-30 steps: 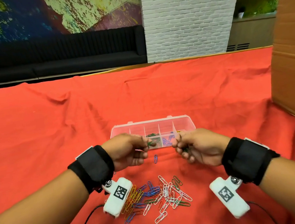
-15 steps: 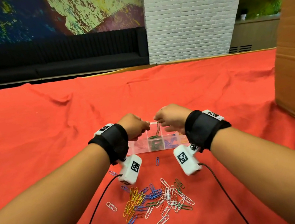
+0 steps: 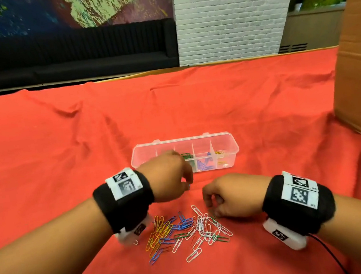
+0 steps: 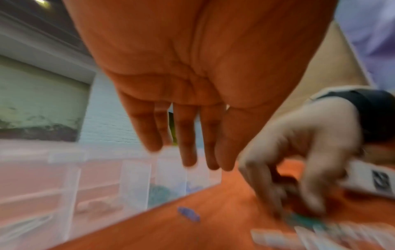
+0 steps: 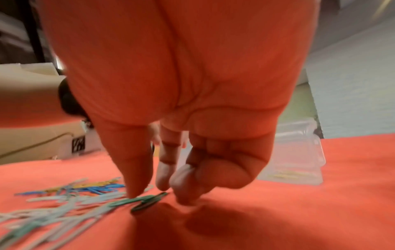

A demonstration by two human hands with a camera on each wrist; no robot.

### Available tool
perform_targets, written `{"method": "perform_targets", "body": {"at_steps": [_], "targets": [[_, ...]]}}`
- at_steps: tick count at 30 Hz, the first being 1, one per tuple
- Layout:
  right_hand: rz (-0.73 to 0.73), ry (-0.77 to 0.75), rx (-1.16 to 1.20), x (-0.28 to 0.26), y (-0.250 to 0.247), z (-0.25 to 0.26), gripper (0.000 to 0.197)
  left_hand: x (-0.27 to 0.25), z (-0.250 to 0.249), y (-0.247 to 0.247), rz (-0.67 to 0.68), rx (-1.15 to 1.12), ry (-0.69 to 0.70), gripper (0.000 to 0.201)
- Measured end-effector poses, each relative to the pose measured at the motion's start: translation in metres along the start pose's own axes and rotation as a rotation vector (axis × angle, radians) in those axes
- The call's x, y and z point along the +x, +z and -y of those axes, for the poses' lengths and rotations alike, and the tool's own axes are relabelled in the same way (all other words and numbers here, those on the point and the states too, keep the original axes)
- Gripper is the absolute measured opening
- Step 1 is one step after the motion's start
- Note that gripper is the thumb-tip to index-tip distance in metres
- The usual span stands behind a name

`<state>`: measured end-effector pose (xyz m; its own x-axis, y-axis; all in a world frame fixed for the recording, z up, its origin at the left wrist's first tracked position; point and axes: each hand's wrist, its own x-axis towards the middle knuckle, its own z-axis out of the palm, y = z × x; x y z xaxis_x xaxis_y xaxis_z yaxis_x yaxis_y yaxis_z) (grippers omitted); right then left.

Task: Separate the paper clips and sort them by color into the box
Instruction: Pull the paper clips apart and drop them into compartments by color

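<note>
The pile of paper clips (image 3: 186,231) lies in the lower middle of the head view on the red cloth (image 3: 63,151) that covers the table: yellow and blue ones to its left, white, red and green to its right. The right hand (image 3: 230,199) sits at the pile's right edge, fingers curled downward. In the right wrist view its thumb (image 5: 136,169) comes down on a pair of green paper clips (image 5: 145,201) at the lower centre, with the fingertips just beside them (the grip is narrow, not yet closed on the clips). The left hand (image 3: 168,177) hangs above the cloth between the pile and the clear plastic box (image 3: 220,136), which lies just above the hands at mid-frame. The left wrist view shows its fingers (image 4: 186,135) hanging straight and slack, a wide grip holding nothing. One blue paper clip (image 4: 189,214) lies alone on the cloth just below that hand. The box's compartments hold green, blue and yellow clips.
</note>
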<state>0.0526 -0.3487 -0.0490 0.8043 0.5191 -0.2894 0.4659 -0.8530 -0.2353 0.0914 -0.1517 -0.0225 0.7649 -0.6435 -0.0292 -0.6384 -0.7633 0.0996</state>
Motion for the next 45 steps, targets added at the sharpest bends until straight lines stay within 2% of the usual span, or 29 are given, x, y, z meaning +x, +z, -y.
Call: {"method": "perform_targets", "body": {"at_steps": [4,7,9,12,16,19,23,26,28,30,32,33,35,37,40,43,45], "targets": [[0.001,0.019,-0.055,-0.008,0.007,0.003,0.023,-0.014,0.002,0.018,-0.058,0.02,0.066,0.024],[0.028,0.025,-0.108,-0.014,0.011,0.006,0.023,-0.02,0.001,0.021,-0.077,-0.025,0.04,0.022],[0.015,0.022,-0.098,-0.016,0.013,0.003,0.015,-0.025,-0.003,0.023,-0.007,-0.071,0.034,0.024],[0.004,0.018,-0.077,-0.02,0.013,-0.002,0.014,-0.029,-0.017,0.033,0.144,-0.055,0.115,0.029],[-0.001,0.052,-0.059,-0.026,0.015,-0.001,0.019,-0.028,-0.028,0.044,0.166,0.047,0.143,0.036],[0.002,0.059,-0.067,-0.03,0.016,0.0,0.022,-0.028,-0.029,0.046,0.178,0.046,0.111,0.029],[0.02,0.05,-0.037,-0.034,0.016,-0.005,0.009,-0.03,-0.024,0.047,0.199,0.008,0.122,0.014],[0.004,0.045,-0.035,-0.037,0.014,-0.011,0.005,-0.034,-0.017,0.046,0.189,-0.055,0.123,0.013],[-0.013,0.078,0.01,-0.039,0.009,-0.014,0.005,-0.036,-0.015,0.046,0.136,-0.094,0.099,0.018],[-0.042,0.107,0.193,-0.04,0.003,-0.015,0.002,-0.035,-0.016,0.046,0.12,-0.066,0.042,0.027],[-0.004,0.11,0.416,-0.04,0.0,-0.011,0.013,-0.032,-0.019,0.046,0.163,-0.028,-0.031,0.033],[0.02,0.088,0.438,-0.039,0.0,-0.007,0.018,-0.03,-0.021,0.046,0.184,-0.028,-0.055,0.03],[0.043,0.028,0.307,-0.034,0.003,-0.003,0.021,-0.026,-0.024,0.046,0.197,-0.042,-0.057,0.015],[0.087,-0.006,0.12,-0.03,0.009,0.002,0.015,-0.025,-0.024,0.046,0.189,-0.045,-0.055,0.006],[0.094,-0.023,-0.048,-0.027,0.019,0.003,0.005,-0.027,-0.02,0.042,0.195,-0.11,-0.087,0.012],[0.03,-0.068,-0.132,-0.025,0.022,0.002,0.013,-0.032,-0.012,0.033,0.18,-0.219,-0.146,0.01],[0.002,-0.078,-0.138,-0.023,0.022,0.003,0.016,-0.037,-0.008,0.028,0.172,-0.227,-0.117,0.011]]}}
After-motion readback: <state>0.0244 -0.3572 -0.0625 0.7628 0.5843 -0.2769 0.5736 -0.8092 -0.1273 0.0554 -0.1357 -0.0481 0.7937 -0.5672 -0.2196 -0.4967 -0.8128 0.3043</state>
